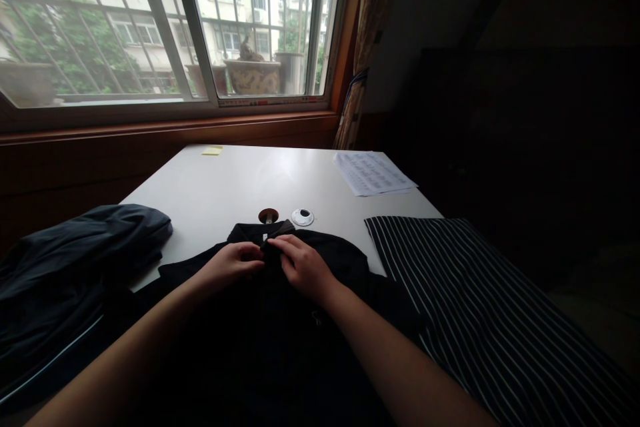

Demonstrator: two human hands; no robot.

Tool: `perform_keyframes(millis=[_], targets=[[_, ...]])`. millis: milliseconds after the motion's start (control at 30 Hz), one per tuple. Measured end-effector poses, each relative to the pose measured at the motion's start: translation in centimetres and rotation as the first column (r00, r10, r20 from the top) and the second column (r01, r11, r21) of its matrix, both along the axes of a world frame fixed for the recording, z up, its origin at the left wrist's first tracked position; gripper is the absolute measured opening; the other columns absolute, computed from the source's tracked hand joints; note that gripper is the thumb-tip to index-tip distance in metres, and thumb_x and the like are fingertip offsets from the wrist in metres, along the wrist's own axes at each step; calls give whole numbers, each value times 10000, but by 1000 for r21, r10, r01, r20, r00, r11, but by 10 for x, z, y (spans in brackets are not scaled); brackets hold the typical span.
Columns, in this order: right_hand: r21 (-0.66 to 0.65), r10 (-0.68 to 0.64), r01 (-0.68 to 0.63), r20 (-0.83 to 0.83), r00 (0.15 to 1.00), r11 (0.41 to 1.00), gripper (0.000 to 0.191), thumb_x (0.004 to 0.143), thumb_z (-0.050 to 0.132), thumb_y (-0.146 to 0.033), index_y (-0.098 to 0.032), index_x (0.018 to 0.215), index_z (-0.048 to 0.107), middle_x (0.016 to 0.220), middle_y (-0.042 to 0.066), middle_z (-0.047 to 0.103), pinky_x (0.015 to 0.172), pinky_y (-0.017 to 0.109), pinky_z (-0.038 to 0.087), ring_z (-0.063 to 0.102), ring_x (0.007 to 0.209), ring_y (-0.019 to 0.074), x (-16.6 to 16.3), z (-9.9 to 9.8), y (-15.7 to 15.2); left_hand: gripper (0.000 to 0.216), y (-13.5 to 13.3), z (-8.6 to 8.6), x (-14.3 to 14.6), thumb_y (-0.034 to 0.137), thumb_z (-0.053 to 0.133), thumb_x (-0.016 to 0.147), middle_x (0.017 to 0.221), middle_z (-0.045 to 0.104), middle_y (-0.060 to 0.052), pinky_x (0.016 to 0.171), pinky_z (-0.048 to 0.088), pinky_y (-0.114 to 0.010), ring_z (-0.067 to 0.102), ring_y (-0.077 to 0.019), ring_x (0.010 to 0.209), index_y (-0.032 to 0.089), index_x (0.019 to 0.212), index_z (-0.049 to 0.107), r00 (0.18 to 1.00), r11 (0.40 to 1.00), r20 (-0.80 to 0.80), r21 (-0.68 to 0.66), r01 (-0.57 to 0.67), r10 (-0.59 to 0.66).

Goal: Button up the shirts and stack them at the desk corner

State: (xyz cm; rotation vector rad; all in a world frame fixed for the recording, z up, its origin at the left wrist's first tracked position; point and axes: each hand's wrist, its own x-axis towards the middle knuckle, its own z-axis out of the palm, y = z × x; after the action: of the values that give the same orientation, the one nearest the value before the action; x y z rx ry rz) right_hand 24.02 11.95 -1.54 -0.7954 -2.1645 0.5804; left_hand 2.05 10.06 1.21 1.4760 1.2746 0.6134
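Note:
A black collared shirt (pixel 260 340) lies spread on the white table (pixel 260 177), its collar toward the window and a small light label inside the neck. At the neck opening, my left hand (pixel 235 261) pinches the dark cloth just below the collar. My right hand (pixel 303 265) grips the collar's front edge, fingertips close to those of the left. A small pale logo (pixel 317 317) shows on the shirt's chest, beside my right wrist. Fine detail between the fingers is lost in the dark fabric.
A dark jacket (pixel 85 260) is heaped on the left; black-and-white striped cloth (pixel 465 280) lies on the right. Printed sheets (pixel 373 173) and a yellow note (pixel 212 150) rest at the back. Past the collar are a cable hole (pixel 269 215) and a round cover (pixel 303 217).

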Motion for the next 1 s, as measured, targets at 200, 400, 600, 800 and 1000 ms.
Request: perform_keyframes(millis=[200,400,600,800,1000], targets=[[-1,7,-7,-10,1000,1000,534,873,488,-36,-264,1347,580,1271,67,622,1018,346,509,613,1146,197,0,-1,0,405,-1,2,1,515,722,731,767,627,-12,650,481,-282,606,-179,699,148,884,648,999,999,-39,31,14,-12],[2,6,-6,-7,1000,1000,519,885,486,-48,-265,1347,580,1270,69,623,1017,352,510,612,1149,199,1,-1,1,387,0,0,-1,511,721,736,761,628,-9,646,478,-278,604,-176,689,153,869,657,999,999,-41,43,12,-10],[5,13,-13,-14,1000,1000,524,880,489,-42,-259,1349,577,1272,70,623,1016,346,511,614,1147,197,0,-3,1,375,1,-2,-2,501,723,747,738,621,-3,640,465,-272,596,-172,681,150,867,663,999,999,-35,51,9,-7],[-5,12,-12,3,1000,1000,498,894,475,-54,-238,1345,578,1281,76,617,1017,342,507,612,1147,198,1,-1,0,398,-2,3,1,514,728,743,744,615,-5,634,459,-272,585,-166,667,143,873,661,999,999,-40,43,3,-1],[-10,10,-10,12,1000,1000,499,897,476,-59,-234,1354,572,1284,77,612,1020,336,501,607,1148,195,1,-1,1,423,-2,8,1,540,704,770,723,594,-2,626,442,-259,560,-150,654,131,871,675,999,1000,-45,6,24,-24]])
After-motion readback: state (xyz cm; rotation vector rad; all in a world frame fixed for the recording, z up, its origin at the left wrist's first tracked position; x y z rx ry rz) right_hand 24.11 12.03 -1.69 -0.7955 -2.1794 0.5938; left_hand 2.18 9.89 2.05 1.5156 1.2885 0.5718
